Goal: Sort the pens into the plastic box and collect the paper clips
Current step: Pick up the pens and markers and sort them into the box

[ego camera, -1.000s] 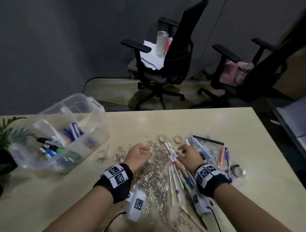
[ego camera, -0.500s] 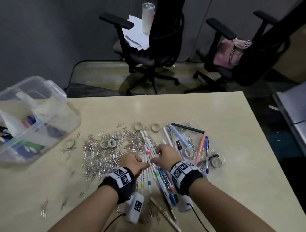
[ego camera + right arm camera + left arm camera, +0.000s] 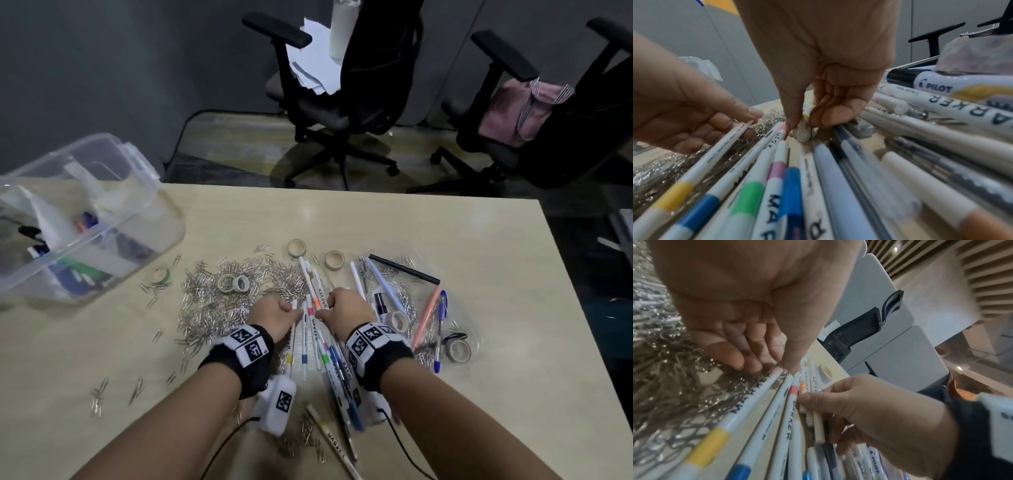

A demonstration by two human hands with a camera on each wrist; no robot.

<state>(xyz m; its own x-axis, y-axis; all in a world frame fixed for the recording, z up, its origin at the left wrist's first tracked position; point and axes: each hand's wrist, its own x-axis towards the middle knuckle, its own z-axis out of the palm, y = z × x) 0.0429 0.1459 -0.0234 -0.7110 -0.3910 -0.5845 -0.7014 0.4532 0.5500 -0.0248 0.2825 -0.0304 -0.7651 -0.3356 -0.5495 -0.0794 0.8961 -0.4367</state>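
Several white markers [image 3: 313, 329] with coloured bands lie fanned out on the table between my hands. My left hand [image 3: 279, 310] pinches the tip of the yellow-banded marker [image 3: 748, 395] between thumb and curled fingers [image 3: 740, 360]. My right hand [image 3: 337, 305] pinches the end of another white marker [image 3: 802, 134] beside it. A wide pile of silver paper clips [image 3: 222, 298] lies left of the markers and under my left hand. The clear plastic box [image 3: 102, 219], with pens inside, stands open at the table's left.
Tape rolls [image 3: 296, 247] [image 3: 459, 350] lie among the clutter. A clear bag [image 3: 455, 322] at the right holds more pens [image 3: 442, 315] and clips. Loose clips [image 3: 99, 397] are scattered front left. Two office chairs [image 3: 342, 113] stand beyond the far edge.
Both hands drew back from the clip pile toward me and closed in on the white markers. Each now pinches a marker end. The view tilted lower.
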